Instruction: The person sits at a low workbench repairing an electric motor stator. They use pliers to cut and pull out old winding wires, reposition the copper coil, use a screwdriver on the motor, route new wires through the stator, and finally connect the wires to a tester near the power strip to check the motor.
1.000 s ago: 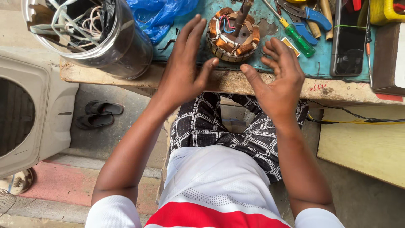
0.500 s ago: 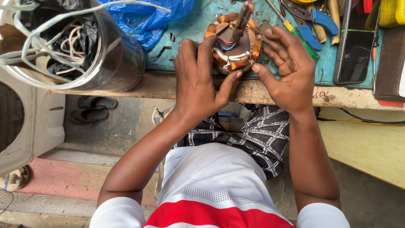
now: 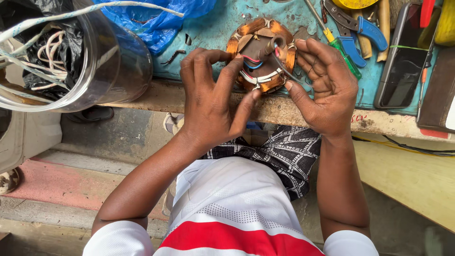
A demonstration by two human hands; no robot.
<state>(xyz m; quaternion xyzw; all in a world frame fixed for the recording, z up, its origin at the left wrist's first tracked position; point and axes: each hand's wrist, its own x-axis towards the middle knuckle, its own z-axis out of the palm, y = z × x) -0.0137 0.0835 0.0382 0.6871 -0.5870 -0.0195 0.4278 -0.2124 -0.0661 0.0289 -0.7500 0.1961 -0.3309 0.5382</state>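
At bench edge: left hand (image 3: 213, 102) and right hand (image 3: 324, 90) pinching stator (image 3: 261, 54) leads; likely heavy, rigid; windings fragile; grip outer rim.

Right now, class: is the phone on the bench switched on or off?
Its screen is dark, apparently off or asleep: the phone lies face up on the blue bench top, glass black, showing only reflections.

Motor stator (image 3: 261, 52) on the bench (image 3: 208, 28), near its front edge, between left hand (image 3: 215, 102) and right hand (image 3: 324, 87). Left of it, plastic bag (image 3: 156, 21) and jar (image 3: 102, 61). To the right, screwdriver (image 3: 332, 40), pliers (image 3: 355, 31), then phone (image 3: 403, 57).
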